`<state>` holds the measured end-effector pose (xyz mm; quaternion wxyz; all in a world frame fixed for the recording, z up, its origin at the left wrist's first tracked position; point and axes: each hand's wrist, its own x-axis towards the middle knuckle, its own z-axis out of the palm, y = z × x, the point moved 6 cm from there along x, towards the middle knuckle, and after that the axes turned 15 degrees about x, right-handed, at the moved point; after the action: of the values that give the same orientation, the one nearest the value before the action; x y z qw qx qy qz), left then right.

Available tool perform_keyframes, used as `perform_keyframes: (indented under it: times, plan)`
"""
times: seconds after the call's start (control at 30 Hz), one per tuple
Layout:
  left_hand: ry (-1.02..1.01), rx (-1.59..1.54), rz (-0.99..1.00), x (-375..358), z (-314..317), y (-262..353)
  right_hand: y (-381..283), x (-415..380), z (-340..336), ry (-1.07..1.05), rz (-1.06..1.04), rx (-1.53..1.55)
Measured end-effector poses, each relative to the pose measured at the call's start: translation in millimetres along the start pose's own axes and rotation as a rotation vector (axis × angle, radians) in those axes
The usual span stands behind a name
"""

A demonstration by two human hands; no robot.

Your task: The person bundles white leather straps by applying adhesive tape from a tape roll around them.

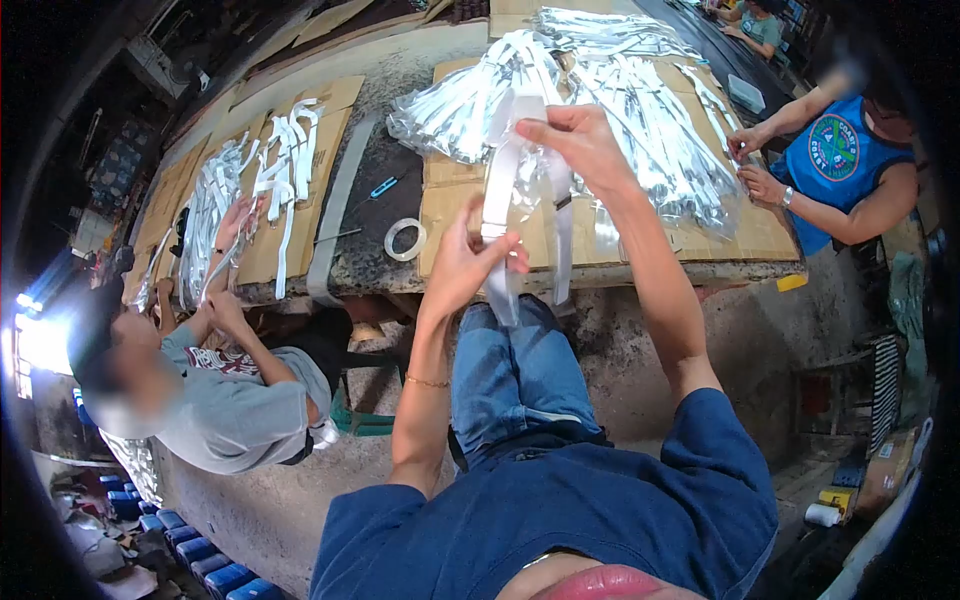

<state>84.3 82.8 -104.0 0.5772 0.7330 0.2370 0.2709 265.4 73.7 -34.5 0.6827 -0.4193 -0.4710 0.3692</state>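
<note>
A white strap (502, 185) with small buckle-like fittings hangs in a loop in front of me, above the table's near edge. My right hand (590, 150) pinches the top of the loop between thumb and fingers. Lower down, my left hand (465, 262) grips the strap's left side near a fitting, thumb across it. The other side of the loop dangles free over my knees. Just behind my hands, many similar white straps (640, 125) lie bundled in clear plastic on cardboard (445, 215).
A tape roll (405, 239) and a blue cutter (383, 187) lie left of my hands. Co-workers sit on both sides; the left one in a grey shirt (235, 415) handles straps, the right one wears a blue top (835, 150). Blue containers (195, 550) stand on the floor.
</note>
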Motion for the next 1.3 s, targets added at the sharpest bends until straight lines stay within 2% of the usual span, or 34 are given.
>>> perform_keyframes:
  times: [0.1,0.2,0.33,0.37,0.43,0.47,0.57,0.63,0.7,0.73,0.77,0.8,0.83,0.9,0.93,1.0,1.07,1.2,1.27,1.3]
  plan:
    - [-0.214,0.02,-0.13,-10,1,-47,5,32,-26,0.024,-0.018,0.084]
    - [-0.213,-0.011,-0.226,-19,-3,-87,17,74,-49,0.05,0.042,0.029]
    - [-0.189,-0.141,-0.345,-23,-10,-139,89,159,-104,0.113,0.16,0.034]
    - [-0.215,-0.168,-0.364,-24,-12,-148,107,177,-114,0.109,0.156,0.035]
    - [-0.19,-0.225,-0.451,-31,-20,-170,147,209,-145,0.241,0.114,0.062]
    - [-0.174,-0.229,-0.45,-33,-25,-183,166,224,-160,0.246,0.173,-0.131]
    - [-0.201,-0.256,-0.488,-38,-40,-195,226,264,-193,0.281,0.188,-0.156]
    - [-0.157,-0.219,-0.51,-42,-48,-211,233,273,-202,0.318,0.096,-0.47]
    - [-0.102,-0.26,-0.588,-45,-51,-218,279,298,-223,0.244,0.449,-0.587]
    - [-0.081,-0.223,-0.585,-46,-52,-222,274,302,-228,0.327,0.269,-0.794]
    - [-0.09,-0.23,-0.605,-51,-51,-225,271,297,-232,0.405,0.09,-1.0]
    - [-0.081,-0.205,-0.605,-53,-52,-226,245,274,-222,0.506,0.168,-0.87]
    - [-0.069,-0.183,-0.597,-52,-51,-227,249,260,-223,0.506,0.18,-0.881]
    - [-0.068,-0.204,-0.614,-58,-49,-229,243,231,-219,0.453,-0.227,-0.831]
    - [-0.06,-0.211,-0.619,-61,-49,-232,228,204,-200,0.434,-0.134,-0.831]
    - [-0.078,-0.186,-0.634,-68,-50,-237,222,164,-183,0.32,-0.201,-0.944]
    - [-0.089,-0.154,-0.647,-75,-58,-243,208,113,-157,0.258,-0.322,-0.906]
    - [-0.059,-0.158,-0.671,-97,-74,-254,176,2,-93,0.23,-0.049,-0.636]
    - [-0.027,-0.147,-0.686,-108,-77,-258,181,-44,-55,0.111,0.097,-0.521]
    - [-0.02,-0.153,-0.695,-112,-77,-262,188,-70,-35,0.084,0.272,-0.329]
